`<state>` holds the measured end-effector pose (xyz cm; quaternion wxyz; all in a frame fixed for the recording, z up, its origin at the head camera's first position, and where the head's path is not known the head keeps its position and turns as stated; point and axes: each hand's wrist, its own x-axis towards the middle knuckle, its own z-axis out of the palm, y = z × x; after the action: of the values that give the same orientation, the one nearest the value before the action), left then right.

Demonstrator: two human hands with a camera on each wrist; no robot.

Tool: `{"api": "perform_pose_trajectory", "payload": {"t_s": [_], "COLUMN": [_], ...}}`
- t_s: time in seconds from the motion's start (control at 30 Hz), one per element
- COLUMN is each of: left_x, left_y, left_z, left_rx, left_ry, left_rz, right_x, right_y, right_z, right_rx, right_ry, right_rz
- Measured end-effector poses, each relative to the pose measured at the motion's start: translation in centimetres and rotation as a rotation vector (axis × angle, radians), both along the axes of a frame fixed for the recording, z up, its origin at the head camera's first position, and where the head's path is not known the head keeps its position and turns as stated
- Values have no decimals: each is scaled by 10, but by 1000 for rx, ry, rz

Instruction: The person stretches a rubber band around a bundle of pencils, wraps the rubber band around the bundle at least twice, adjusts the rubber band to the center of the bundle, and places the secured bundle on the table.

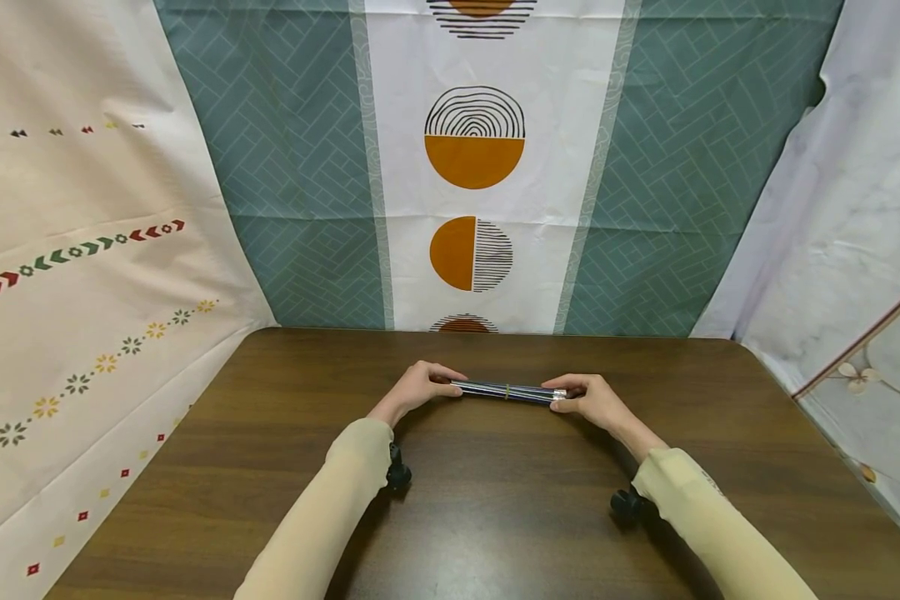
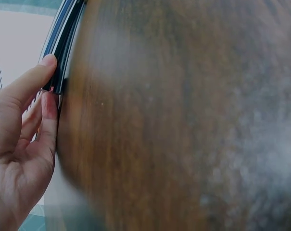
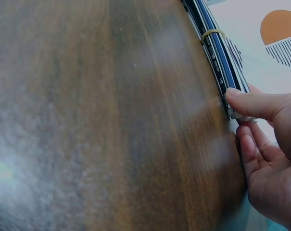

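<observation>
A bundle of dark blue, black and white pencils (image 1: 495, 390) lies crosswise toward the back of the table. A yellowish rubber band (image 3: 213, 33) circles the bundle near its middle. My left hand (image 1: 422, 385) pinches the left end between thumb and fingers; the left wrist view also shows the thumb (image 2: 48, 60) against the pencils. At the opposite end, my right hand (image 1: 591, 400) grips the bundle beside its silvery-white tips (image 1: 559, 395). Whether the bundle touches the tabletop or is slightly raised, I cannot tell.
The brown wooden table (image 1: 465, 517) has rounded back corners. Behind it hangs a green and white patterned cloth (image 1: 300, 167). A cream cloth (image 1: 82, 217) drapes on the left, a whitish one (image 1: 855, 250) on the right. Black wrist cameras (image 1: 399, 475) sit below both sleeves.
</observation>
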<state>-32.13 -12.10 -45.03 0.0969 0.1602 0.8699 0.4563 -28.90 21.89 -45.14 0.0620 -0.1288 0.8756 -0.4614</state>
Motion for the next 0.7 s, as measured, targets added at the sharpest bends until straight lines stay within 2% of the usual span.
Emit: {"api": "perform_pose_trajectory", "payload": {"t_s": [0.7], "left_x": [3], "left_y": [-1], "left_z": [0], "left_rx": [25], "left_ry": [-12], "left_rz": [5], "right_x": [2], "right_y": [-2], "right_z": [0], "right_rx": [-4], "right_ry": [8], "right_rz": [-19]}}
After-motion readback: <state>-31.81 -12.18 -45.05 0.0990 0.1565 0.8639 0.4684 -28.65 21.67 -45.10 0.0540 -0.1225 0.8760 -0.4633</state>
